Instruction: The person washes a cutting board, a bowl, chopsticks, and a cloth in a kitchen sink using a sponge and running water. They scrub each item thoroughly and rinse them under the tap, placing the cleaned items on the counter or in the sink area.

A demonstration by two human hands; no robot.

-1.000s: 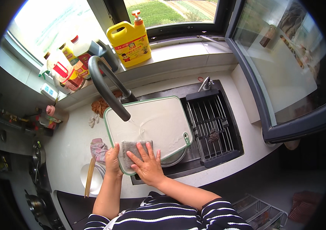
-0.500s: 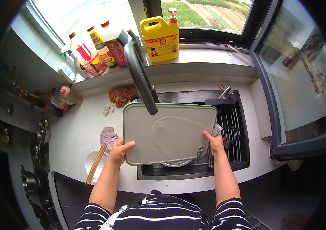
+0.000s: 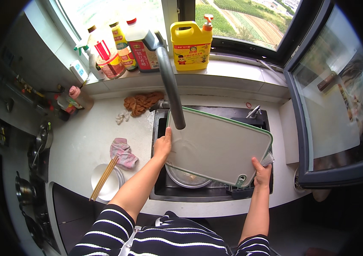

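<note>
Hands held a pale cutting board (image 3: pixel 220 147) with a green rim over the sink (image 3: pixel 198 194), tilted so its right end sat lower toward the drying rack. The left hand (image 3: pixel 163 146) gripped the board's left edge, thumb on top and fingers wrapped beneath. The right hand (image 3: pixel 262 174) was clamped on the lower right corner, near the board's hanging hole, with a bit of grey cloth (image 3: pixel 268 159) pinched against the edge. A grey faucet spout (image 3: pixel 171 85) arched down and ended just above the board's upper left corner. Under the board, a round metal bowl (image 3: pixel 185 178) lay in the sink. On the white surface (image 3: pixel 87 136) to the left lay a pink rag (image 3: pixel 123 152) and, nearer the person, a white bowl (image 3: pixel 104 184) with wooden chopsticks (image 3: pixel 103 178) across it. A brown scrap pile (image 3: pixel 142 102) lay by the sink's back corner. On the windowsill stood a yellow jug (image 3: pixel 191 45) and several bottles (image 3: pixel 121 47).
</note>
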